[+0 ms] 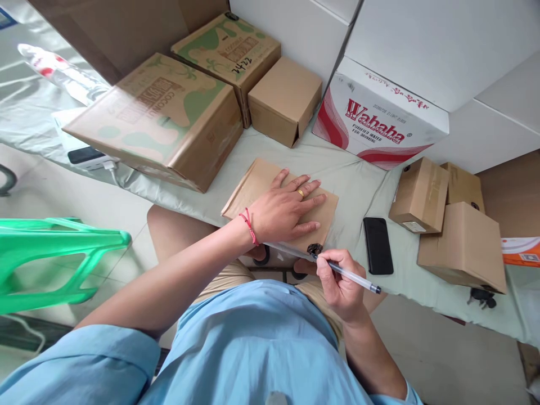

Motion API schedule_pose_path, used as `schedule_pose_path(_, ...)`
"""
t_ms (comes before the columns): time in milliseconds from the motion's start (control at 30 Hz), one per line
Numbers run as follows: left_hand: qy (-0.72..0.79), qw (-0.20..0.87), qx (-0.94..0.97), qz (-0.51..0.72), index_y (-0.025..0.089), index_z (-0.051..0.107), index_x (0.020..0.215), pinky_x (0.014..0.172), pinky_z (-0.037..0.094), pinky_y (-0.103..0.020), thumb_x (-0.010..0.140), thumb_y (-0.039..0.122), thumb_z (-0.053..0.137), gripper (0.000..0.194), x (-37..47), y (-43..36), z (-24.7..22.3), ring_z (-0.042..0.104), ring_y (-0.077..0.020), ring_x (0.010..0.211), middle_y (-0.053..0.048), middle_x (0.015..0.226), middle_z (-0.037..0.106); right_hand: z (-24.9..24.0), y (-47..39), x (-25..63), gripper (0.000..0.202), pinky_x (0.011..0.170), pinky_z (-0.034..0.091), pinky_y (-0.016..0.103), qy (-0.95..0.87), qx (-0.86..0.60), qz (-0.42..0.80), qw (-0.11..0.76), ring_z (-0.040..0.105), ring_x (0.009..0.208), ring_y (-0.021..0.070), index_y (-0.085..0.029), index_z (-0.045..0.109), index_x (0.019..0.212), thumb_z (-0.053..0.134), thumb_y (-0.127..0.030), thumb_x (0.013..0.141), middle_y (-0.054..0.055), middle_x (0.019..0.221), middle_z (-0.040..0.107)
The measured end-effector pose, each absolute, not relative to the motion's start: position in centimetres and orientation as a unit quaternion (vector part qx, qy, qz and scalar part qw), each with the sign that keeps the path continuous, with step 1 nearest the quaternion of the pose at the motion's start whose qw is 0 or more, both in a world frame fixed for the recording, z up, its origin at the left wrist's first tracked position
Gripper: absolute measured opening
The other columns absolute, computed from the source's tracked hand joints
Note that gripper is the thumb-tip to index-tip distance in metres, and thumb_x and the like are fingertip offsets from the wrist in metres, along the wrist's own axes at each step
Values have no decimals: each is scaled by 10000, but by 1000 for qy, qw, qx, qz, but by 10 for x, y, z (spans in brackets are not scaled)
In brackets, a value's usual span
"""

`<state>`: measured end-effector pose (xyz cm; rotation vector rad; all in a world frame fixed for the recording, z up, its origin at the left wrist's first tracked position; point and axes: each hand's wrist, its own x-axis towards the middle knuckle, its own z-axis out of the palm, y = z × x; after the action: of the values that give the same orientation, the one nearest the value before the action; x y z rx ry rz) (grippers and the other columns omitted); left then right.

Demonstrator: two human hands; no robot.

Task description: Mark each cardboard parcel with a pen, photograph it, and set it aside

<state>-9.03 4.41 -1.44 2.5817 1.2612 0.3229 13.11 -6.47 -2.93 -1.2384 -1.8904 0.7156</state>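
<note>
A blue shirt [257,337] sits nearest. The left hand [287,208] lies flat, fingers spread, on a brown cardboard box [248,188] at the desk's [346,175] front edge — presumably steadying it. The right hand [342,284] pinches a pen [352,277] low, likely for control. The box looks plain — bar one dark scribbled mark [314,248].

Brown cardboard [257,188], black-ended clear pen [354,277], red-waved white carton [375,112]

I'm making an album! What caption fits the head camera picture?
Left hand flat on brown cardboard, right hand holding a pen at a black mark.
</note>
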Motion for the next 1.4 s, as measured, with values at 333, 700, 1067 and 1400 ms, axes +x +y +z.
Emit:
schedule_pose_path(333, 432, 120, 887, 111, 219, 531, 1650, 1334, 145, -749, 1091, 582, 504, 667, -90, 44, -14, 394, -432, 1631, -178, 1773, 410, -34, -67, 140, 40, 568, 481, 242, -721, -505, 270, 388, 594, 519, 113, -248, 675, 1003, 670, -262, 1040, -64, 657, 647)
schedule_pose_path(700, 429, 118, 888, 117, 221, 534, 1647, 1329, 154, -749, 1089, 582, 494, 666, -90, 44, -15, 396, -433, 1626, -185, 1759, 432, -33, -68, 152, 134, 537, 473, 246, -679, -540, 282, 410, 602, 540, 125, -233, 681, 962, 654, -331, 1049, -42, 651, 643)
schedule_pose_path(1067, 436, 125, 884, 115, 186, 534, 1641, 1340, 167, -719, 1066, 570, 569, 692, -91, 45, -11, 359, -429, 1651, -230, 1765, 401, -35, -70, 156, 157, 529, 477, 233, -679, -549, 252, 417, 594, 521, 112, -223, 687, 966, 665, -354, 1050, -37, 667, 670)
schedule_pose_path(1400, 371, 128, 919, -28, 367, 381, 1724, 1267, 54, -823, 588, 619, 981, 1310, -147, 63, 2, 200, -555, 1669, -197, 1857, 173, -55, -83, 186, 235, 471, 437, 208, -571, -603, 290, 475, 552, 506, 106, -210, 670, 960, 684, -431, 1037, -37, 657, 642)
